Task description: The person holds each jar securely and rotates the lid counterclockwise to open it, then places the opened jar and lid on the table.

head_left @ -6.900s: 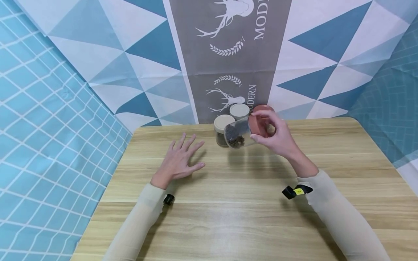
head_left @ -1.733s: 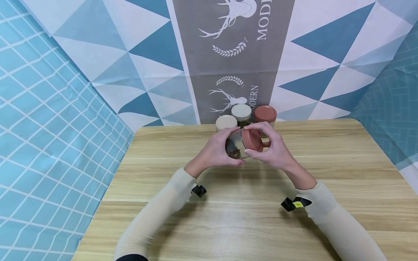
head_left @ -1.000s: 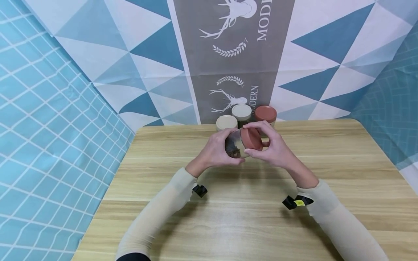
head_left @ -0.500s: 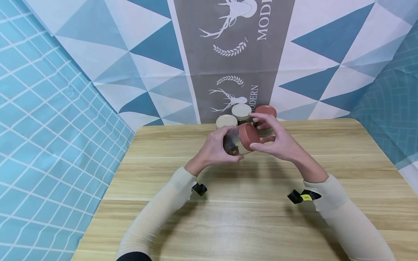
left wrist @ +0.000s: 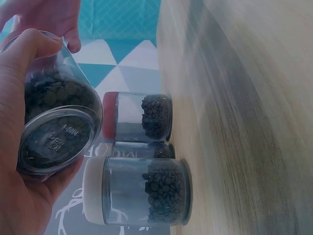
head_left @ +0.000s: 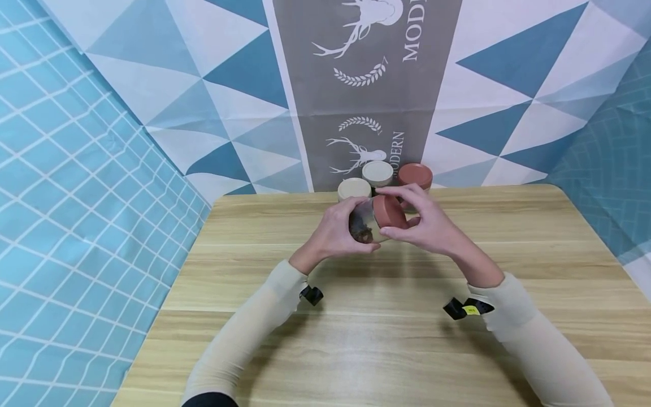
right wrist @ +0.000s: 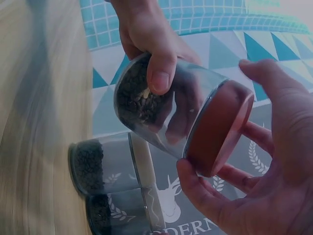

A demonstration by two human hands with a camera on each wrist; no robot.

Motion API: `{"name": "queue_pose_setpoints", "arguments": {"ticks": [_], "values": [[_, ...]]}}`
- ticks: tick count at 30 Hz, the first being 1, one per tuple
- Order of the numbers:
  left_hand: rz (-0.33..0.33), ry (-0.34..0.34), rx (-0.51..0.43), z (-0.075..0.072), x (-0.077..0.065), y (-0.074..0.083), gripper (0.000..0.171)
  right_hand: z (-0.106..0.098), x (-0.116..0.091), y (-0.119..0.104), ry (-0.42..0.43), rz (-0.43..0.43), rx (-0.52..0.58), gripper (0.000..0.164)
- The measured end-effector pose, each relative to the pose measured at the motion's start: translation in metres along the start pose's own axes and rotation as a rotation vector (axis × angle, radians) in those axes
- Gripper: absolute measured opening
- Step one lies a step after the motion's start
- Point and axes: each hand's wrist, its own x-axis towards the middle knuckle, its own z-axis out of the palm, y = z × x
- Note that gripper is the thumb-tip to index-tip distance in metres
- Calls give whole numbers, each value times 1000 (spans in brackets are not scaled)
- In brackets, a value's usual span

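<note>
A glass jar (head_left: 364, 219) with dark pellets inside tilts above the table, its reddish-brown lid (head_left: 390, 212) toward the right. My left hand (head_left: 333, 229) grips the glass body, thumb on the near side. Around the lid, my right hand (head_left: 429, 221) curls its thumb and fingers. In the right wrist view, one fingertip meets the lower edge of the lid (right wrist: 220, 129), and the pellets lie toward the jar's base. The left wrist view shows the underside of the jar (left wrist: 58, 134) with embossed marks.
Against the patterned backdrop (head_left: 361, 102), several similar jars stand at the table's back edge: one with a cream lid (head_left: 354, 189), one with a whiter lid (head_left: 377, 172), one with a reddish lid (head_left: 415, 174). The wooden table (head_left: 356, 339) stretches toward me.
Earlier the right hand held the jar alone and the left hand was spread over the table; then the left took the body. The right fingers have loosened from the lid and come round it again.
</note>
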Motion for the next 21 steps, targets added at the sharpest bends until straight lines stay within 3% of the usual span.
{"name": "queue_pose_setpoints", "arguments": {"ticks": [5,21], "values": [[-2,-2,8,-1,-1,1,96,3,2,-2,17,-11,-29,62],[4,-6,1,-1,-4,2,96,-1,3,1,-42,-48,-52,65]]}}
